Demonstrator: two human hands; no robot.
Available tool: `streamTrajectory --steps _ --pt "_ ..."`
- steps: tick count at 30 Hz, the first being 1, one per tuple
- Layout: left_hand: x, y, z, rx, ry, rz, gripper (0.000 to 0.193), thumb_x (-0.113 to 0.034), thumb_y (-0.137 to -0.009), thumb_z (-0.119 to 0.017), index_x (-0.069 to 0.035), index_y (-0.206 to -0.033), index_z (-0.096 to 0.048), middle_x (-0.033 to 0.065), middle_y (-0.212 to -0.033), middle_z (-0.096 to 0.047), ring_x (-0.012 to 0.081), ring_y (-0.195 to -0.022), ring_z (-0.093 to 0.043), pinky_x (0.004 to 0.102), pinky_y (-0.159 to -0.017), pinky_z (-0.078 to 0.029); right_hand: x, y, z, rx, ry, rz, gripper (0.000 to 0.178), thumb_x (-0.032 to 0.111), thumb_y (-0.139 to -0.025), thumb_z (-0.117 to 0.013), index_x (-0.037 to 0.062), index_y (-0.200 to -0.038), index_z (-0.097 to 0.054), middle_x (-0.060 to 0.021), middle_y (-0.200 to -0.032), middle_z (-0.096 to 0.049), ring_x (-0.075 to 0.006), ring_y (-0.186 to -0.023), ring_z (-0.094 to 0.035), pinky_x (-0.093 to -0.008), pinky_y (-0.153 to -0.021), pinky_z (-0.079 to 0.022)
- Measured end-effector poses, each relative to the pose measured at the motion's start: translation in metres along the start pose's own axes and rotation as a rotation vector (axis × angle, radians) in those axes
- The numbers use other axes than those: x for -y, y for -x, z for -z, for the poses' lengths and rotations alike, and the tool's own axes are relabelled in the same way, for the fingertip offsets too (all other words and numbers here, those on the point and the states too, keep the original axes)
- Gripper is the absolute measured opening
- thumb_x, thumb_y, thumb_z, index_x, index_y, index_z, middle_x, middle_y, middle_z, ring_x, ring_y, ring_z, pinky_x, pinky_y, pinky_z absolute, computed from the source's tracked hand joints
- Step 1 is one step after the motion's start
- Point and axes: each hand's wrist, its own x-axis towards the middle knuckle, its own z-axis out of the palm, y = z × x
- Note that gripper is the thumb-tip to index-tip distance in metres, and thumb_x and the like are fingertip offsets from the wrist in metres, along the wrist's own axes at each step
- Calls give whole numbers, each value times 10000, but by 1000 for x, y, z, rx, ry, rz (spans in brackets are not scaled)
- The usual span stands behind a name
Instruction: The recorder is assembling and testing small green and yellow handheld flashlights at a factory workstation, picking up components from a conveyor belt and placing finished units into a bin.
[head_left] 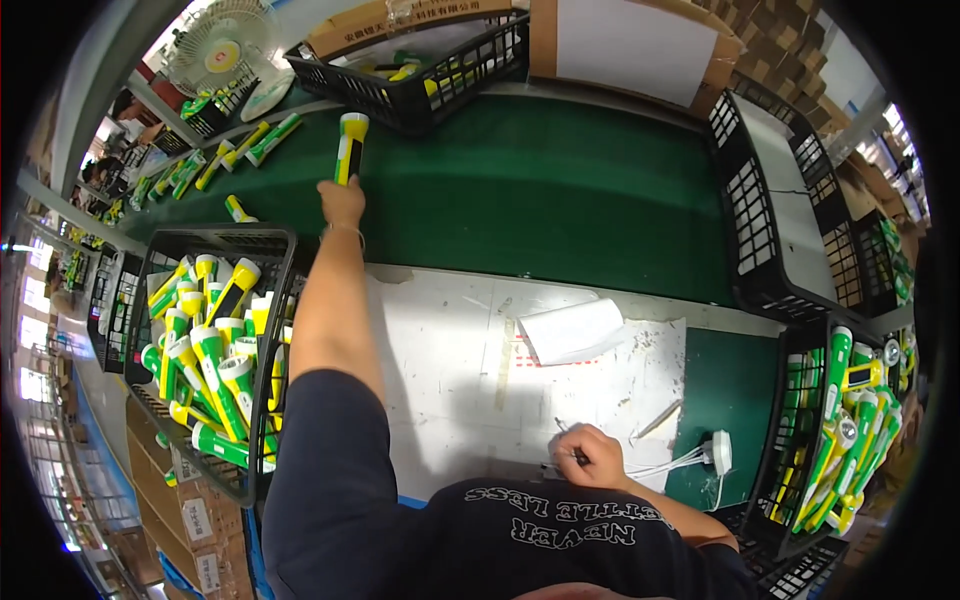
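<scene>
My left hand [343, 203] reaches far out over the green belt, its fingers closed round the lower end of a yellow and green flashlight [351, 145]. That flashlight stands roughly upright, with its wide white-rimmed head away from me. Close to my body, my right hand [588, 453] is closed above the white work board [450, 350]. A small dark thing shows at its fingers, too little of it to name. White cables [655, 468] run from near this hand to a white power strip [720, 452].
Crates full of flashlights stand at left [215, 360] and right [845, 440]. Loose flashlights [235, 150] lie along the belt [540, 190] at far left. A black crate [430, 90] and a cardboard box [630, 50] edge the back. White paper [570, 330] lies on the board.
</scene>
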Motion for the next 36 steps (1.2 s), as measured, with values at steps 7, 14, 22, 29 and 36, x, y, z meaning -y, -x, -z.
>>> streamTrajectory --steps 7,14,22,29,36 --pt "-38 204 66 917 1737 283 437 -494 -842 -545 -147 -1094 -461 46 -883 -544 174 -717 -528 402 -793 -446 3 10 3 -40 -81 -95 56 47 -760 -619 54 -811 -597 -62 -754 -579 -121 -552 -510 -223 -504 -394" --pt "-62 345 118 1432 1864 440 570 -279 -798 -585 -70 -1293 -393 85 -1069 -514 192 -965 -522 420 -876 -421 2 19 6 -255 -217 60 48 13 -766 -596 8 -813 -584 -50 -740 -546 -65 -527 -414 -202 -476 -328" --pt "-64 381 133 1392 1359 140 630 -282 -860 -564 -90 -1371 -250 175 -1160 -513 288 -1018 -559 488 -891 -454 24 51 23 -308 -192 126 74 -16 -747 -598 15 -814 -590 -24 -756 -536 -31 -532 -376 -173 -471 -301" --pt "-66 389 133 1313 1461 363 494 -462 -920 -393 -21 -1125 -482 126 -946 -564 255 -866 -586 450 -748 -530 33 71 26 -267 -178 43 48 9 -774 -604 15 -820 -590 -31 -739 -532 -46 -530 -397 -186 -478 -316" --pt "-77 409 133 1459 1251 338 411 -362 -943 -397 -37 -1184 -468 149 -1039 -570 246 -854 -600 369 -689 -551 42 80 32 -247 -167 4 61 11 -767 -602 11 -826 -589 -40 -767 -557 -60 -558 -423 -195 -494 -331"
